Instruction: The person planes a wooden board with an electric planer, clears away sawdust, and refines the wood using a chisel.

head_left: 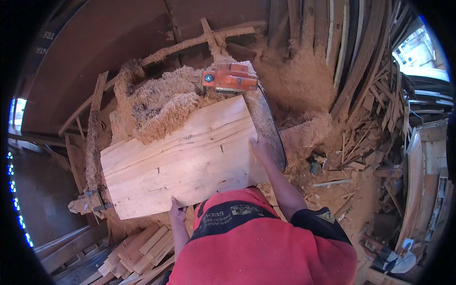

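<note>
A wide, pale wooden panel [185, 156] with dark grain lines and small knots lies tilted in front of my body. On its near edge is my left hand [177, 212], thumb on top and fingers hidden beneath. My right hand [259, 146] grips the right edge, its fingers partly under the wood. Just beyond the panel's far right corner stands an orange-red machine part [230, 77] with a blue knob. A thick heap of wood shavings [161, 102] borders the panel's far edge.
Long boards [354, 57] lean at the back right, above a pile of wood scraps [375, 114]. Cut lumber pieces [142, 251] are stacked at the near left. A shavings-covered wooden frame [97, 133] stands left of the panel. Sawdust covers the floor [327, 199] on the right.
</note>
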Available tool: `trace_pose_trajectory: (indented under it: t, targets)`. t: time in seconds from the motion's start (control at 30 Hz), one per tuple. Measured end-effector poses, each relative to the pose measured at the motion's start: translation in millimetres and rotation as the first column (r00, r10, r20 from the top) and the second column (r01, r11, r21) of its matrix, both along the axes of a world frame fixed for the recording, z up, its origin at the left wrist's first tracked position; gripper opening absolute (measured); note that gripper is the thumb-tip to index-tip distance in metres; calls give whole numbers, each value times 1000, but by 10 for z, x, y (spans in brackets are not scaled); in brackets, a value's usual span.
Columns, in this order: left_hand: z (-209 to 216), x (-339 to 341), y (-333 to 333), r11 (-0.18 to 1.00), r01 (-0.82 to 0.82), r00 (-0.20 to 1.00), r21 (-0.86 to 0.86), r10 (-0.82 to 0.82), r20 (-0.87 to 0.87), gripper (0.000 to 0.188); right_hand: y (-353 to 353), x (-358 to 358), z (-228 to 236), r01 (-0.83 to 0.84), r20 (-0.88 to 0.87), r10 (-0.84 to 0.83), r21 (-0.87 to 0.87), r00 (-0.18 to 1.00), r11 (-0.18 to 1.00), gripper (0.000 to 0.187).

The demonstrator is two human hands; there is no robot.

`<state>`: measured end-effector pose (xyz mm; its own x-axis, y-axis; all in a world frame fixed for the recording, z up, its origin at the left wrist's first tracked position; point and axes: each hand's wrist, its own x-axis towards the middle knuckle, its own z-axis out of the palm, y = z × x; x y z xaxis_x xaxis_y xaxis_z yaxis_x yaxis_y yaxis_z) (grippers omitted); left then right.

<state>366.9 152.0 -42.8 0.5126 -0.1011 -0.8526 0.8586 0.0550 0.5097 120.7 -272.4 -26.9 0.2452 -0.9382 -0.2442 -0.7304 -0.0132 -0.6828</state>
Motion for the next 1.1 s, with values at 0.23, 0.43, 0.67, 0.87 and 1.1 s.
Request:
trace_pose_trajectory:
  t: [0.23, 0.43, 0.67, 0.87, 1.1]
  targets:
    - [-61, 6, 67, 996, -46, 999, 71, 44, 28, 67, 97, -48, -104, -29, 28, 32, -114, 999, 993, 44]
    - [-21, -113, 167, 990, -109, 993, 93, 104, 54, 63, 107, 66, -18, -60, 60, 65, -85, 996, 995, 38]
    - [147, 117, 393, 989, -144, 989, 32, 143, 21, 68, 267, -451, 160, -66, 309, 41, 69, 950, 995, 35]
    - [326, 919, 1449, 923, -347, 916, 163, 297, 271, 68, 1290, -842, 427, 411, 195, -581, 534, 790, 739, 48]
    - [138, 2315, 2208, 887, -440, 866, 141, 378, 329, 52, 1544, -916, -60, 367, 408, -782, 715, 472, 595, 40]
